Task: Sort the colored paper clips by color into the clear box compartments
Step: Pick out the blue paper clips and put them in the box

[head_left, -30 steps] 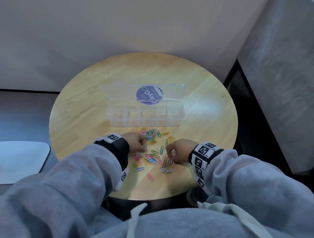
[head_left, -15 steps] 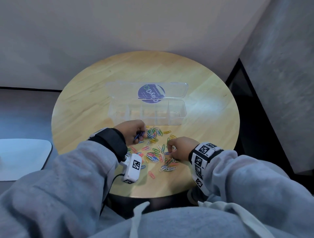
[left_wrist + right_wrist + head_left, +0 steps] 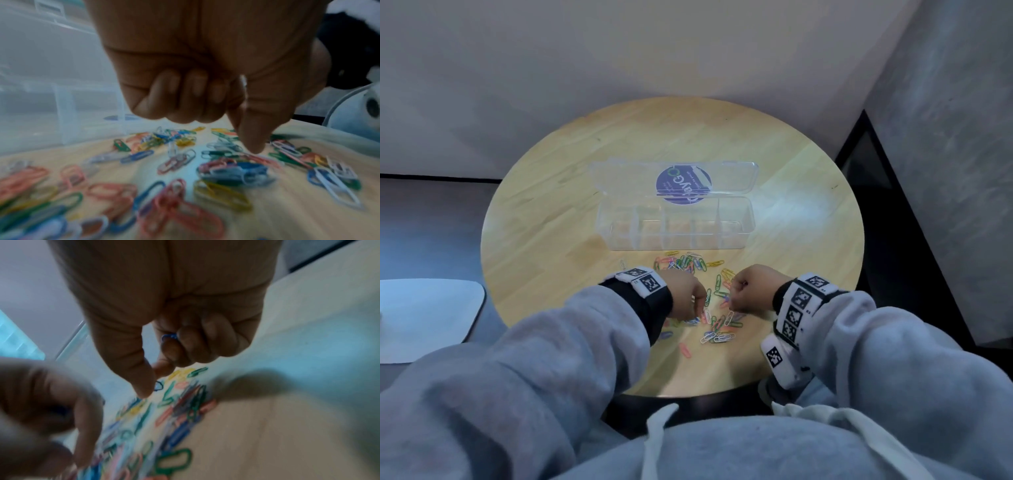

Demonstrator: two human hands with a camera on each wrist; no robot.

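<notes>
Colored paper clips lie scattered on the round wooden table, in front of the clear box. Its lid is open at the back and its compartments look empty. My left hand hovers over the near part of the pile, fingers curled. In the left wrist view the left hand has its thumb tip touching the clips, and a pale clip end shows in its grip. My right hand is curled just right of the pile. In the right wrist view the right hand holds a blue clip.
One clip lies apart at the left and a pink one near the front edge. A pale rounded seat stands low at the left. A grey wall and a dark gap border the table on the right.
Half a second ago my left hand was up near the box's front wall; it has come back down to the near clips. The right hand has stayed by the pile.
</notes>
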